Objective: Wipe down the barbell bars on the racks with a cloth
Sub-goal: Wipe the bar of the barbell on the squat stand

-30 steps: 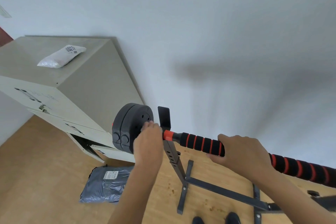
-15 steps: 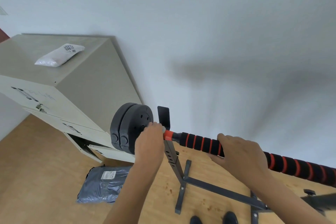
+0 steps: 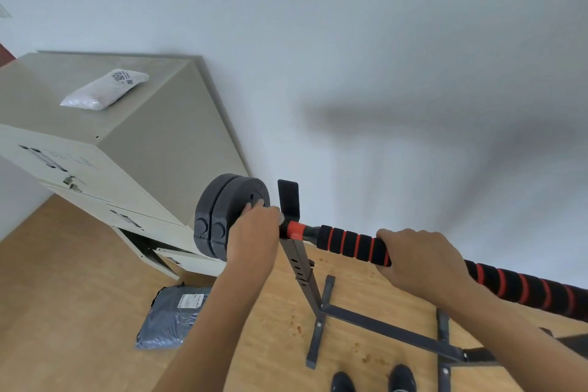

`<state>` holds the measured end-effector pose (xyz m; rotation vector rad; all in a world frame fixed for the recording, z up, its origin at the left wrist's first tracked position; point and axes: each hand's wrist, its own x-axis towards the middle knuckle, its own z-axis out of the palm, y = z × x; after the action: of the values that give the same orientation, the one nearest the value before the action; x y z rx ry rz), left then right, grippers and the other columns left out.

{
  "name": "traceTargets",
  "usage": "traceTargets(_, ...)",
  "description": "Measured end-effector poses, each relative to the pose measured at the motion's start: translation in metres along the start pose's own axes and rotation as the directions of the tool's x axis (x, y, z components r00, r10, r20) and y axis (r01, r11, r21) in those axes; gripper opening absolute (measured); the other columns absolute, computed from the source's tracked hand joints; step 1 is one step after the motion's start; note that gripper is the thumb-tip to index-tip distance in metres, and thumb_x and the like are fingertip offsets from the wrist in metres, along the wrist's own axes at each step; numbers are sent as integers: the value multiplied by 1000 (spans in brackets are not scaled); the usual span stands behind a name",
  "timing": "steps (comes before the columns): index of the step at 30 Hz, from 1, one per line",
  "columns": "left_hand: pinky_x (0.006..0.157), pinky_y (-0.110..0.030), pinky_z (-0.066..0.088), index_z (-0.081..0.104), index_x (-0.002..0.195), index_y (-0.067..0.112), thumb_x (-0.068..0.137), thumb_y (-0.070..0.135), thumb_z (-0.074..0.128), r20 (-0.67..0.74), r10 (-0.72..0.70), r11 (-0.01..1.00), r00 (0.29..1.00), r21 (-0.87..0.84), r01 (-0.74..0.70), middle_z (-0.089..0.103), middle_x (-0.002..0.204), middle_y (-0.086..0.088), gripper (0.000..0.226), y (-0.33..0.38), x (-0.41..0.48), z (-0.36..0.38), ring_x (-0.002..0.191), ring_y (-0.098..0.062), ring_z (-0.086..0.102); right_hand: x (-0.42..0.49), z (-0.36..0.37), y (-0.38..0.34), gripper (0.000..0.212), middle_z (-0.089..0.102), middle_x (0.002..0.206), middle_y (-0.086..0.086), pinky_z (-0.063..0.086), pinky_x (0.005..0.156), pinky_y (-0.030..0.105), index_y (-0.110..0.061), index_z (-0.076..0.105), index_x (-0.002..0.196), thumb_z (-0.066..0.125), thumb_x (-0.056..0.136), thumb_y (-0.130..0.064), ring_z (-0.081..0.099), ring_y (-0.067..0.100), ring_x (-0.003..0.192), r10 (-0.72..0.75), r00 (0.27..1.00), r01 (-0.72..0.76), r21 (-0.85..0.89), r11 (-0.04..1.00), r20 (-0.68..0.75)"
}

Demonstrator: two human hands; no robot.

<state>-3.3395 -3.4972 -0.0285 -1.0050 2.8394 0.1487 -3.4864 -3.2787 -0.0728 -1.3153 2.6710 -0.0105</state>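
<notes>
- Both hands are on the bar, well apart. The left hand (image 3: pixel 254 232) is curled around its end, between the weight plates (image 3: pixel 222 210) and the orange collar.
- A pale scrap of cloth (image 3: pixel 281 217) peeks out at the thumb side of that fist. The rest of it is hidden inside the grip.
- The right hand (image 3: pixel 420 261) is clamped over the black foam sleeve with red rings, knuckles up and fingers wrapped round it.
- The barbell bar (image 3: pixel 350 243) runs from the plates down to the right and passes out of view at the edge. Its left end sits in the black cradle on top of the rack (image 3: pixel 297 261).
- The rack's grey upright has a row of adjustment holes and stands on crossed floor bars.
- Two black plates sit side by side on the bar's end, just in front of a beige metal cabinet (image 3: pixel 159 143).
- A white packet (image 3: pixel 105 89) lies on top of the cabinet, and one low drawer hangs open.
- A grey parcel (image 3: pixel 171 315) with a label lies on the wooden floor (image 3: pixel 63 296) below the plates.
- The tips of two black shoes (image 3: pixel 372 380) show at the bottom, near the rack's base.
</notes>
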Motion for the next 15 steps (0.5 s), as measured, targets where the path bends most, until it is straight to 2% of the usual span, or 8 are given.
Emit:
traceTargets(2, 98, -29, 50, 57, 127, 22, 100, 15, 66, 63, -56, 996, 996, -70, 60, 56, 106, 2, 30, 11, 1, 3, 95, -16, 58, -5, 8, -4, 35, 48, 61, -9, 29, 47, 22, -30, 40, 87, 53, 95, -61, 44, 6, 49, -6, 996, -3, -100, 995, -87)
traceTargets(4, 96, -33, 43, 56, 132, 17, 101, 10, 62, 146, -49, 987, 988, -144, 70, 56, 115, 1, 32, 27, 2, 12, 104, -21, 55, -8, 14, -6, 33, 41, 56, -8, 17, 44, 22, -29, 39, 87, 62, 92, -52, 35, 6, 43, 25, 993, -41, -134, 990, -119)
traceTargets(6, 94, -33, 46, 56, 134, 10, 101, 1, 54, 82, 15, 965, 997, -262, 7, 60, 121, -4, 35, 49, -8, 20, 116, -25, 58, -10, 12, -9, 27, 41, 58, -9, 16, 46, 22, -29, 48, 91, 67, 90, -48, 38, 8, 45, 38, 990, -55, -117, 992, -139)
traceTargets(8, 87, -27, 47, 55, 133, 9, 103, 4, 51, 101, 123, 969, 987, -227, -97, 59, 107, -3, 30, 54, -9, 22, 109, -22, 60, -12, 9, -9, 23, 49, 69, -11, 23, 50, 21, -32, 48, 102, 59, 93, -50, 48, 8, 57, 16, 988, -29, -81, 996, -154)
traceTargets(9, 88, -28, 47, 56, 128, 11, 106, 12, 50, 151, 180, 978, 972, -132, -161, 59, 100, -2, 23, 46, -7, 19, 100, -20, 59, -13, 6, -7, 25, 52, 75, -12, 27, 52, 21, -33, 44, 104, 54, 94, -54, 52, 8, 63, -3, 992, -2, -39, 999, -126)
traceTargets(11, 90, -32, 44, 55, 119, 15, 107, 25, 50, 208, 37, 998, 977, -62, -24, 59, 95, -2, 17, 29, 5, 3, 90, -18, 56, -10, -7, 2, 35, 57, 87, -14, 36, 59, 20, -37, 44, 111, 52, 90, -65, 57, 7, 76, -18, 1000, 18, 82, 996, 2)
traceTargets(13, 95, -30, 47, 53, 125, 22, 105, 25, 57, 210, -81, 994, 974, -52, 94, 59, 95, 1, 20, 8, 10, 0, 88, -16, 55, -4, -20, 12, 50, 58, 94, -16, 41, 65, 21, -38, 47, 113, 55, 81, -76, 58, 5, 83, 7, 990, -30, 164, 986, 141)
traceTargets(15, 92, -27, 50, 54, 127, 24, 102, 21, 61, 143, -47, 998, 989, -28, 51, 55, 89, 5, 26, -3, 3, -3, 82, -14, 55, 3, -25, 19, 53, 63, 87, -13, 46, 66, 22, -32, 56, 103, 59, 76, -77, 62, 8, 78, 8, 960, -73, 223, 972, 280)
